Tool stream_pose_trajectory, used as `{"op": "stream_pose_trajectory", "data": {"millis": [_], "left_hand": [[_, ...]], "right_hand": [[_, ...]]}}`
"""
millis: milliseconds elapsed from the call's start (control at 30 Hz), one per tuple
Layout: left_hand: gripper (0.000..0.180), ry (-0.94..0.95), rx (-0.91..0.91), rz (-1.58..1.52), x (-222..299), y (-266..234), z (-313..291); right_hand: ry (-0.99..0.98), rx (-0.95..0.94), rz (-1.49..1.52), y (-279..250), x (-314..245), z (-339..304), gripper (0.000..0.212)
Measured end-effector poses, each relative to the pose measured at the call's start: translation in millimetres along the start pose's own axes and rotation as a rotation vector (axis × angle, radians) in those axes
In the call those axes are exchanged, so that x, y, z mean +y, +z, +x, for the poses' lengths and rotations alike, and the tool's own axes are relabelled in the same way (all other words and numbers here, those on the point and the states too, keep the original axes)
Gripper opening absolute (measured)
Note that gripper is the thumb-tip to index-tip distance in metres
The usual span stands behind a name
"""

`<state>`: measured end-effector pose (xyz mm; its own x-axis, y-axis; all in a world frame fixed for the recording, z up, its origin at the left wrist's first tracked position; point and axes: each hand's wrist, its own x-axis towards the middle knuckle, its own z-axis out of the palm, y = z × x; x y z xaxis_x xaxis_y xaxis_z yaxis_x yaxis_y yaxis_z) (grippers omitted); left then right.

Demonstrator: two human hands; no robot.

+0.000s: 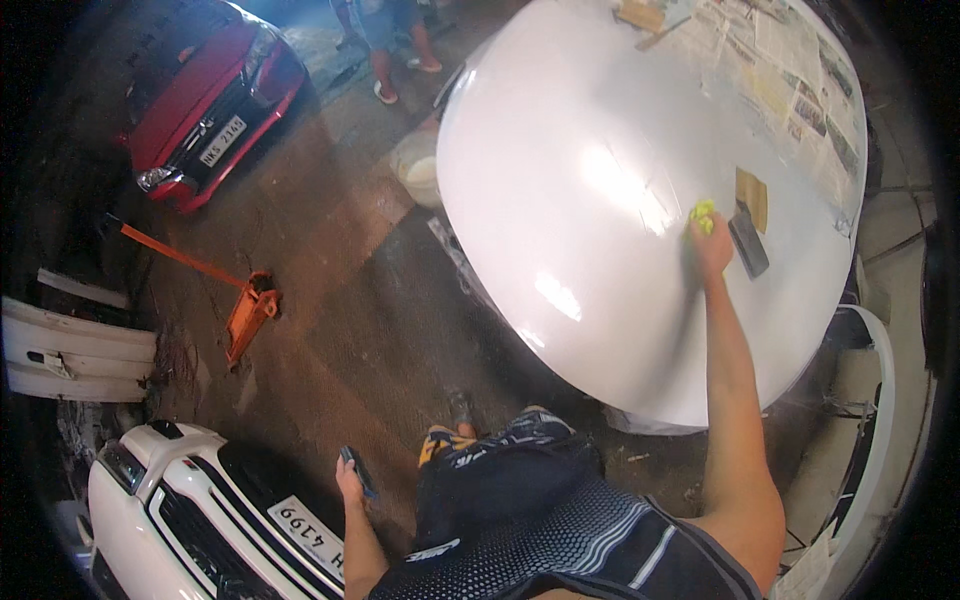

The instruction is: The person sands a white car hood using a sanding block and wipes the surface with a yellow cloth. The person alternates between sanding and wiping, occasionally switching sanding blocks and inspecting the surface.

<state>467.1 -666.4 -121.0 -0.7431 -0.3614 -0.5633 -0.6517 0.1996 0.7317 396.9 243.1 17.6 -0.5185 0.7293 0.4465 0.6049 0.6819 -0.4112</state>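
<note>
Head view: I see the right hand (711,247) with fingers clenched around a yellow-green cloth (703,212) over the glossy white panel (540,180), the left hand (349,482) grasping a dark object (361,474). I judge the cloth light, soft, best held bunched.

Right arm (735,390) outstretched (quite bare), right hand (712,250) curled, left hand (350,482) low, its fingers (343,465) bent

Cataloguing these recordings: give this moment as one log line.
right hand: holds yellow-green cloth over white car panel, contact unclear | left hand: holds dark object, kind unclear | on panel: dark block, tan sheet
</note>
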Motion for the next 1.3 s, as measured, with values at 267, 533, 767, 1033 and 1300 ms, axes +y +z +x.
{"op": "stream_pose_trajectory", "data": {"millis": [267, 533, 767, 1033, 1300], "left_hand": [[0.047, 0.023, -0.398, -0.415, 143.0, 166.9, -9.8], [0.048, -0.264, -0.488, -0.771, 163.0, 283.7, -18.2], [0.043, -0.264, -0.483, -0.955, 147.5, 304.6, 12.1], [0.049, 0.121, -1.054, -0.882, 196.5, 382.5, -45.0], [0.041, 0.921, -0.591, -0.120, 304.5, 511.4, -129.7]], "right_hand": [[0.463, -0.325, 1.267, 21.8, -246.9, -209.2, 0.047], [-0.055, -0.597, 1.115, 5.6, -393.7, -376.8, 0.037], [-0.027, -0.448, 0.745, -14.4, -372.3, -386.7, 0.052], [-0.113, -0.424, 0.777, -25.7, -348.9, -272.4, 0.037], [-0.074, -0.073, 0.715, -9.4, -203.9, -109.1, 0.036]]}}
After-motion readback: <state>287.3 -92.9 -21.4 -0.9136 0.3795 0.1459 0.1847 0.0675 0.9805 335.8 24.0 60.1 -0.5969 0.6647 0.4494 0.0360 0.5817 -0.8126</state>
